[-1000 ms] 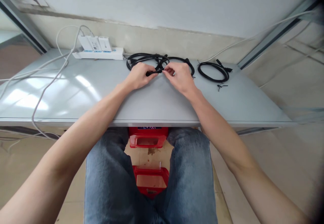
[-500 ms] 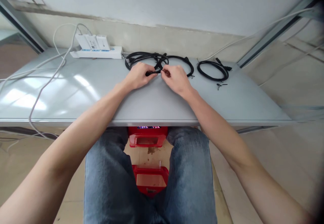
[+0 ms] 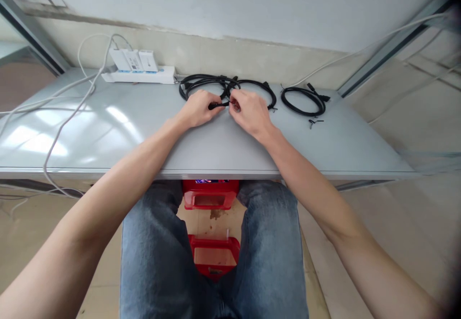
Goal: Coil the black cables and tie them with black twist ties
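Observation:
Over the back middle of the table, my left hand (image 3: 201, 107) grips a black cable (image 3: 218, 104), with thumb and fingers closed on it. Close by on the right, my right hand (image 3: 250, 110) has its fingertips pinched together at the cable's right end. A thin dark strand shows at those fingertips, too small to name surely. Coiled black cables (image 3: 196, 76) lie just behind my hands. Partly behind my right hand is another black coil (image 3: 272, 93). My hands hide how the held piece joins these coils.
A separate coiled black cable (image 3: 300, 112) lies to the right, with small black twist ties (image 3: 315, 123) in front. At back left, a white power strip (image 3: 158, 75) carries white adapters (image 3: 147, 61). White cords (image 3: 70, 117) cross the table's left side. Below is a red stool (image 3: 212, 199).
My right fingertips have shifted slightly at the cable's end. My left hand keeps its grip, and the coils on the table stay put.

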